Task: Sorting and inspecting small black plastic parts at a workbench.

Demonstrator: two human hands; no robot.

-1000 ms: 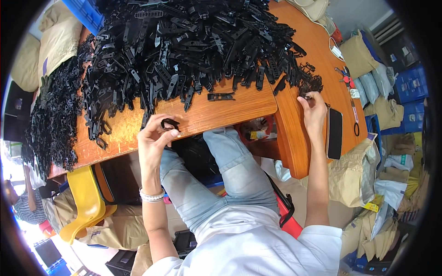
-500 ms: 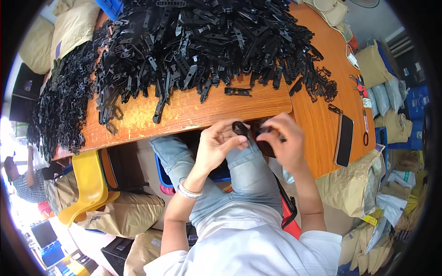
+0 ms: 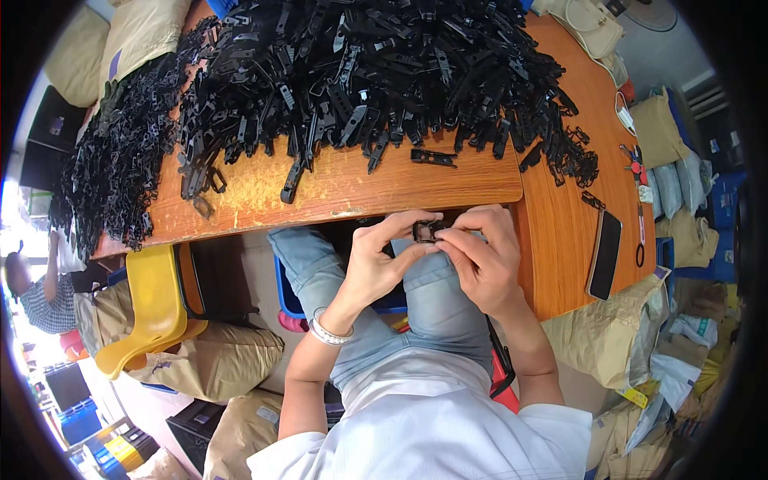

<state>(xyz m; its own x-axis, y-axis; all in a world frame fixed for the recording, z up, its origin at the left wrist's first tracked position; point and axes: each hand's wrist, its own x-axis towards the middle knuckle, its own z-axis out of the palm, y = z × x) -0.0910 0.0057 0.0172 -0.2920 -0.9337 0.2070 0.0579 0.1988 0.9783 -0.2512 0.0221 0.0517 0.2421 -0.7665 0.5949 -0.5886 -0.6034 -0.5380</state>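
Note:
A small black plastic frame (image 3: 426, 232) is held up over my lap, just off the table's front edge. My left hand (image 3: 388, 250) pinches its left side between thumb and fingers, with a white band on the wrist. At its right end my right hand (image 3: 485, 254) is closed, thumb and fingertips pressed to it. Whether a second small piece sits under those right fingertips is hidden. Beyond the hands, a big heap of long black plastic clips (image 3: 360, 88) covers the table (image 3: 368, 188). One flat black clip (image 3: 433, 158) lies apart in front of the heap.
Smaller black frames (image 3: 112, 176) are piled at the left. To the right lie a phone (image 3: 603, 256), scissors (image 3: 640, 240) and red-handled pliers (image 3: 634, 166). A yellow chair (image 3: 152, 304), brown sacks (image 3: 216, 360) and a paper bag (image 3: 604, 328) flank me. Another person (image 3: 48, 296) is at far left.
My right hand has come in leftward and closed on the frame in my left hand; before, it was blurred and apart. The frame has turned, showing its opening. The whole view has shifted slightly.

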